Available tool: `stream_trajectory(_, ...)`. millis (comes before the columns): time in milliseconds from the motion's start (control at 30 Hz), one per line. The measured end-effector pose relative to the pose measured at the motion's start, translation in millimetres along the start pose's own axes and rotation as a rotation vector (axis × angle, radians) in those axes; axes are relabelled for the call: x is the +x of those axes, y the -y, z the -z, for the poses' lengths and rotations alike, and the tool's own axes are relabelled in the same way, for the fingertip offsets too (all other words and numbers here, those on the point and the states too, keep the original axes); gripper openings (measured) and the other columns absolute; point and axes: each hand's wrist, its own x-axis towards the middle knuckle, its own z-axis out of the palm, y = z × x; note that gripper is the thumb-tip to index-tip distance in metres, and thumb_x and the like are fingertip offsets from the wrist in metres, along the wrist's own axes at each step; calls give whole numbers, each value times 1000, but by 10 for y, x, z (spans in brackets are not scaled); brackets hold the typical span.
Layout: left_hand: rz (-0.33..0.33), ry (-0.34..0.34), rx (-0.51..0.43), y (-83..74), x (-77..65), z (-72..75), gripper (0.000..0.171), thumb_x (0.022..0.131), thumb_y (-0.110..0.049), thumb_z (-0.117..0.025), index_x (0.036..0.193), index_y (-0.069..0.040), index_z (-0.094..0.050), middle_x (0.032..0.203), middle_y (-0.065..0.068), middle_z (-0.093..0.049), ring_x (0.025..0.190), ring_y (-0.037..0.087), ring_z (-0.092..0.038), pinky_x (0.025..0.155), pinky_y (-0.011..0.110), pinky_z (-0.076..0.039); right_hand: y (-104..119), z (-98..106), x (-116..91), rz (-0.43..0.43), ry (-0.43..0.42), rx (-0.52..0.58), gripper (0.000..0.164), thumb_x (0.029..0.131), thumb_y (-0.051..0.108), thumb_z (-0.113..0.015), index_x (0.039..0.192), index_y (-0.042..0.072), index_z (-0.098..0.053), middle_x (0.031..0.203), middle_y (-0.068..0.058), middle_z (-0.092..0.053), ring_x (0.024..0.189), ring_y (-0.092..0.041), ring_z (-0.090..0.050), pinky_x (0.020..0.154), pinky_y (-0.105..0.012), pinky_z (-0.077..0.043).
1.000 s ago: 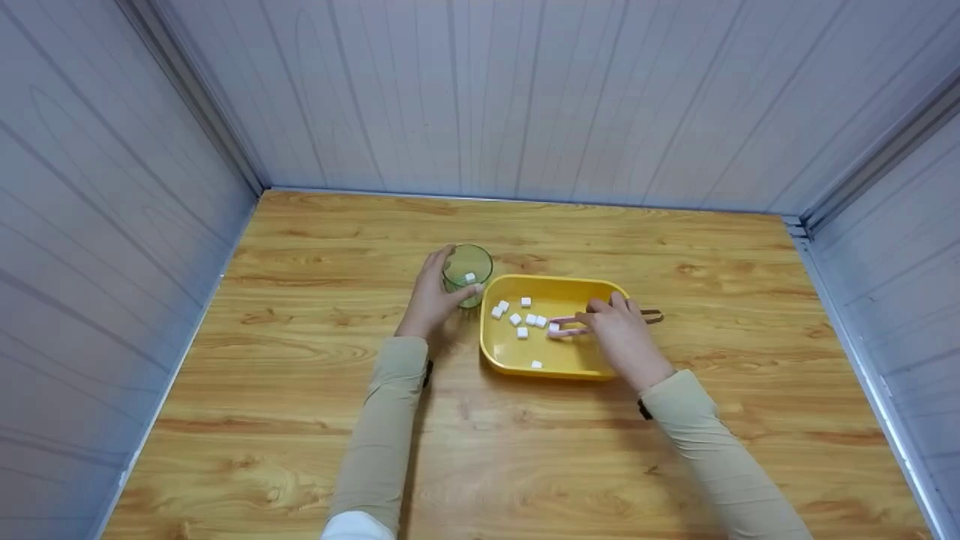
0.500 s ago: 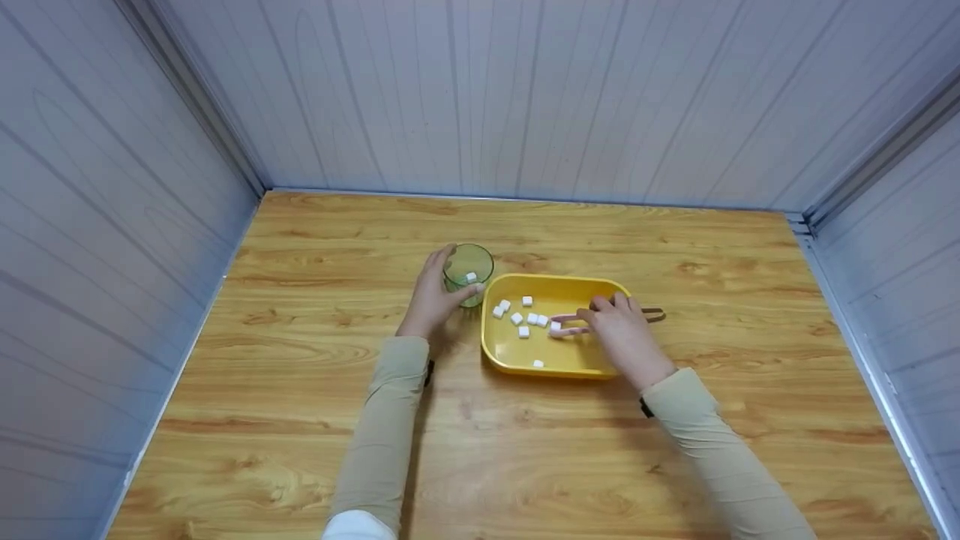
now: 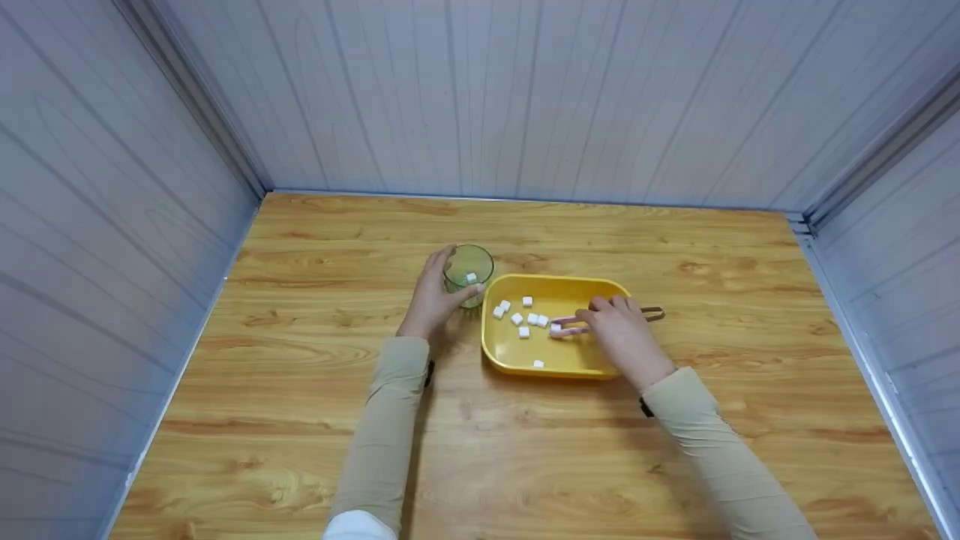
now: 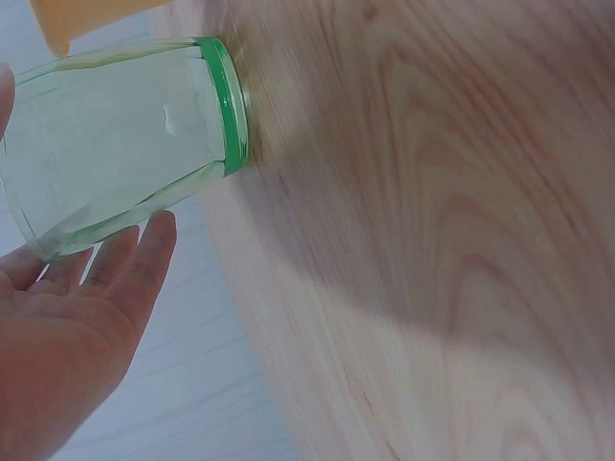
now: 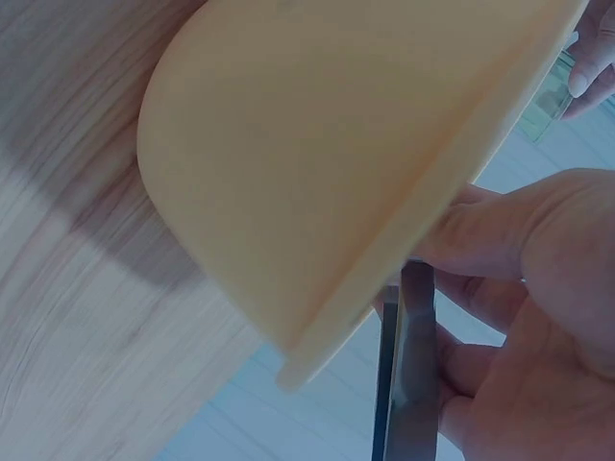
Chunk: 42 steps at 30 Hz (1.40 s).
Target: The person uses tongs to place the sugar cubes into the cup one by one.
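Note:
My left hand (image 3: 430,296) holds a clear green-tinted glass (image 4: 125,134), fingers on one side and thumb on the other. A white cube (image 3: 471,277) shows inside the glass. Over the right part of a yellow tray (image 3: 502,366), my right hand (image 3: 624,334) pinches a pair of tongs (image 5: 413,365). The pinkish tong tips stand on either side of a white cube (image 3: 555,328); whether they squeeze it, I cannot tell. Several other white cubes (image 3: 523,332) lie loose in the tray. In the right wrist view the tray wall hides the tong tips.
The glass stands close to the tray's left end on a wood-grain table (image 3: 495,465). White panelled walls (image 3: 480,105) enclose the table at the back and both sides.
Both hands and the glass stay almost in place. The tong tips shift slightly around the same cube, which dips a little in the view. The other cubes keep their places.

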Motion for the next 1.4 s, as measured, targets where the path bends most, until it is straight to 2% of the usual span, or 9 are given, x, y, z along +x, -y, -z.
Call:
stream_trajectory(667, 1, -16, 5, 13, 8, -11, 88, 80, -35, -77, 148, -6, -31, 145, 6, -38, 132, 28, -37, 107, 38, -34, -34, -17, 2, 15, -12, 68, 38, 81, -11, -68, 109, 14, -73, 100, -6, -60, 87, -28, -45, 70, -41, -35)
stream_trajectory(1000, -8, -9, 7, 17, 12, -6, 86, 81, -33, -77, 149, -7, -31, 145, 8, -37, 132, 27, -36, 108, 39, -33, -19, 41, 1, 16, 29, 63, 47, 76, -16, -68, 112, 14, -73, 104, -4, -59, 90, -28, -45, 72, -40, -35)
stream_trajectory(1400, 4, -17, 1, 24, 14, -19, 85, 81, -34, -77, 149, -10, -31, 146, 6, -37, 132, 27, -37, 108, 37, -33, -34, 36, -3, 25, 23, 41, 41, 78, -11, -71, 110, 15, -73, 102, -3, -59, 89, -27, -46, 72, -42, -36)
